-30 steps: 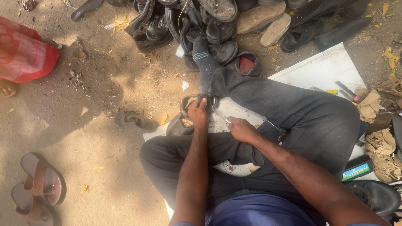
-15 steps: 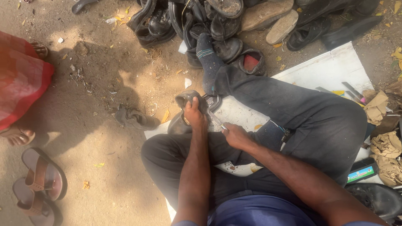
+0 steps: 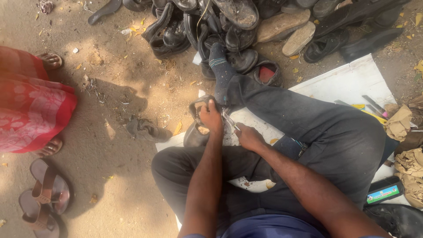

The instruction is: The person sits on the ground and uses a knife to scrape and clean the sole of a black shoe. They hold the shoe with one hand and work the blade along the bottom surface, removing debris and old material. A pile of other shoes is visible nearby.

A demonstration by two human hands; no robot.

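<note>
Head camera looks straight down on a person seated cross-legged on a white sheet spread over sandy ground. Nearest the lens are the two bare forearms reaching forward over dark trousers. The left hand is closed around the strap of a dark sandal that rests against the bent knee, thumb and fingers pinching the upper loop. The right hand sits just beside it, curled shut on a thin metal tool whose tip points toward the sandal; it may be an awl or a needle, the view is too small to tell. Just beyond the hands the person's socked foot stretches out toward a pile of worn black shoes at the top. To the right, near the sheet's edge, lie a few hand tools and crumpled brown paper. On the far left stands another person in a red patterned garment, with a pair of brown sandals on the dirt below.
</note>
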